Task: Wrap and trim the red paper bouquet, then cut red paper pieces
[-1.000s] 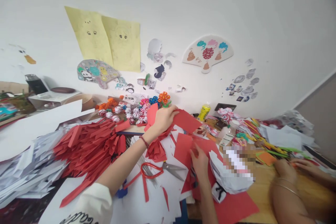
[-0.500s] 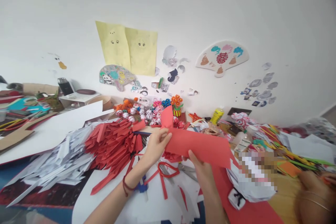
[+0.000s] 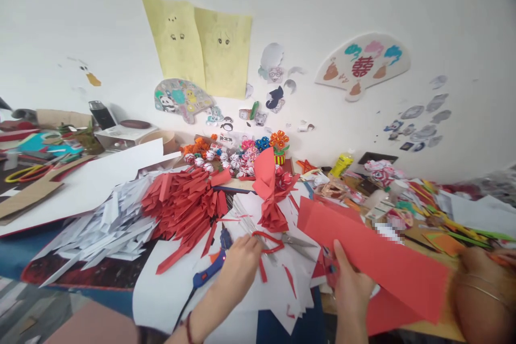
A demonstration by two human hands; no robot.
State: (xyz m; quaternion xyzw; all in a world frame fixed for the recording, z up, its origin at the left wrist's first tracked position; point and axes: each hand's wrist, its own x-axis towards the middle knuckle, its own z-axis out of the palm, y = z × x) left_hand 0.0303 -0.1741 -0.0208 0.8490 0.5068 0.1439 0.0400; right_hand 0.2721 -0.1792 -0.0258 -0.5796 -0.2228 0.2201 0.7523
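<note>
My right hand (image 3: 351, 282) grips a wide strip of red paper (image 3: 379, 252), thumb on top, at the right of the worktop. Curled at the red handles of the scissors (image 3: 296, 242), my left hand (image 3: 244, 258) has its fingertips on the nearer loop. The scissors lie on white paper sheets (image 3: 250, 295) with the blades pointing right. Just beyond them stands a folded red paper piece (image 3: 272, 193). Beside my left wrist lies a blue glue gun (image 3: 212, 269), its cord running toward me. My left fingers are partly hidden.
Piles of red paper strips (image 3: 185, 201) and white paper strips (image 3: 108, 226) spread at the left. Small paper flowers (image 3: 229, 158) line the wall, near a yellow bottle (image 3: 342, 164). Another person's hand (image 3: 481, 290) is at the far right, by clutter.
My left hand has left the red paper and moved down to the scissors. My right hand has carried the strip right and lower. The folded red piece now stands apart from my hands.
</note>
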